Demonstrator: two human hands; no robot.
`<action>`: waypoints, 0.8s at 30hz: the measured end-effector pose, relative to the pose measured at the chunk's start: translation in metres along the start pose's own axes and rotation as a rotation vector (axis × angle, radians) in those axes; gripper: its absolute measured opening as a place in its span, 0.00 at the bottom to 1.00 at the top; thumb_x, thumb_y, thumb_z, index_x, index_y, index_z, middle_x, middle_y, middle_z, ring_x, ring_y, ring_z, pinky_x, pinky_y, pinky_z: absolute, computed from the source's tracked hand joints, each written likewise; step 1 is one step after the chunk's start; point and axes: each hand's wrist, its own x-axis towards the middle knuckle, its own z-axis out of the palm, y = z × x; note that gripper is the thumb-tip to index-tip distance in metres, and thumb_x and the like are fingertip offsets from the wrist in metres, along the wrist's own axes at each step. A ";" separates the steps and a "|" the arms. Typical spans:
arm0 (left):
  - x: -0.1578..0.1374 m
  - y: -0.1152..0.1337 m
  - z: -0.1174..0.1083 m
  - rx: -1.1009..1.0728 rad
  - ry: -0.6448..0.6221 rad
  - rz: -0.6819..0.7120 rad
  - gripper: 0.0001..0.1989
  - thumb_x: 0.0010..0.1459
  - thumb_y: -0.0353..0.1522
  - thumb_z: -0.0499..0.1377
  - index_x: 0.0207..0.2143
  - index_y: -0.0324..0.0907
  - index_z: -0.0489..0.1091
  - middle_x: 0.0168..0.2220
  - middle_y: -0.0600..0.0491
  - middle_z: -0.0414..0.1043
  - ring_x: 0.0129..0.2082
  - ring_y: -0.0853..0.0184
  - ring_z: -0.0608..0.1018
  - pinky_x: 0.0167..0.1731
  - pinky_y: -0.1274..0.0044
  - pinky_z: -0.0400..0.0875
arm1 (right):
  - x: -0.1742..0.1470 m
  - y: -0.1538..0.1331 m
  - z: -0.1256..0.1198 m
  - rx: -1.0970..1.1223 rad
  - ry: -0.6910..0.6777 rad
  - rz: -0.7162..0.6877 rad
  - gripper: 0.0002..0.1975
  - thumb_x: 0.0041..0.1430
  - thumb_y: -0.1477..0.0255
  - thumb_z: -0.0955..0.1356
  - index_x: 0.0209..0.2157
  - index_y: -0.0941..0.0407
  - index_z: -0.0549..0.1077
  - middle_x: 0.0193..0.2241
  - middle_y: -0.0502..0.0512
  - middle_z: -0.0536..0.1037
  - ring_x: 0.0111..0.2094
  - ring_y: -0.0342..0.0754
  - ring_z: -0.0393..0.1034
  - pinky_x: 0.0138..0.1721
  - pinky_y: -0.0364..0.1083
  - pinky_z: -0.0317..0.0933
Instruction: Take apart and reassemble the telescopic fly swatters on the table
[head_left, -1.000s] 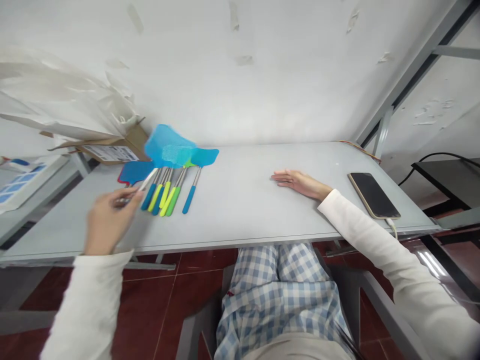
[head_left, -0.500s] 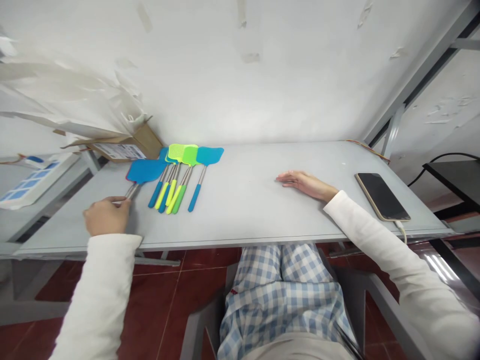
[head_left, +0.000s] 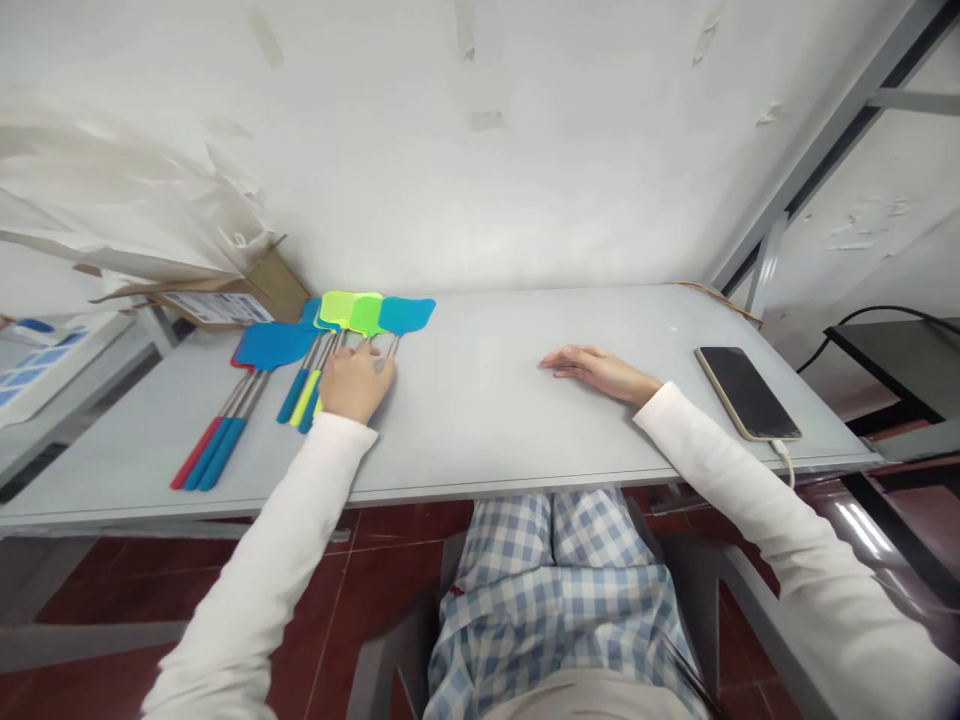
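Note:
My left hand (head_left: 354,382) lies over the handles of the right-hand fly swatters, its fingers curled round them. The hand hides the handles of a green fly swatter (head_left: 367,314) and a blue fly swatter (head_left: 406,315). Just left of it, blue and yellow handles (head_left: 302,397) stick out below a yellow fly swatter (head_left: 337,308). Farther left lies a separate overlapping group, with a blue fly swatter (head_left: 274,346) on top and red and blue handles (head_left: 217,452) towards me. My right hand (head_left: 600,372) rests on the table with fingers stretched out, holding nothing.
The grey table (head_left: 480,430) stands against a white wall. A phone (head_left: 748,392) with a white cable lies at right. An open cardboard box (head_left: 255,290) is at the back left, beside a white power strip (head_left: 56,365). A thin wire (head_left: 720,297) runs along the back right.
My left hand has let go of the leftmost fly swatters and moved right onto the handles of the other group. My right hand stays in place. The view has shifted slightly.

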 end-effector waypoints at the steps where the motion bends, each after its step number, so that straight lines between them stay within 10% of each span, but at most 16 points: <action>1: 0.003 0.010 0.003 0.026 -0.042 -0.045 0.22 0.59 0.39 0.52 0.48 0.32 0.69 0.49 0.30 0.69 0.53 0.42 0.70 0.50 0.57 0.65 | 0.000 0.000 0.000 0.004 -0.002 0.003 0.13 0.62 0.63 0.68 0.37 0.57 0.81 0.47 0.58 0.80 0.53 0.50 0.71 0.58 0.51 0.61; 5: 0.009 0.028 0.012 0.074 -0.099 -0.085 0.21 0.58 0.34 0.52 0.48 0.29 0.70 0.52 0.26 0.67 0.53 0.42 0.71 0.49 0.58 0.66 | 0.000 0.000 -0.001 0.017 -0.007 0.005 0.13 0.62 0.64 0.67 0.37 0.57 0.81 0.46 0.58 0.80 0.52 0.49 0.72 0.58 0.51 0.62; 17: -0.008 0.141 0.014 -0.514 -0.048 0.694 0.16 0.66 0.37 0.51 0.52 0.45 0.71 0.47 0.47 0.68 0.46 0.64 0.75 0.47 0.73 0.69 | 0.006 0.003 0.002 0.166 0.185 -0.067 0.14 0.56 0.60 0.72 0.39 0.56 0.77 0.48 0.60 0.79 0.46 0.51 0.76 0.50 0.52 0.70; 24: 0.009 0.181 0.033 -0.694 -0.089 0.797 0.15 0.65 0.36 0.54 0.51 0.43 0.70 0.43 0.48 0.72 0.44 0.65 0.74 0.47 0.73 0.68 | 0.015 -0.009 -0.002 0.290 0.378 -0.197 0.14 0.58 0.58 0.70 0.42 0.50 0.75 0.52 0.52 0.77 0.56 0.48 0.70 0.58 0.49 0.65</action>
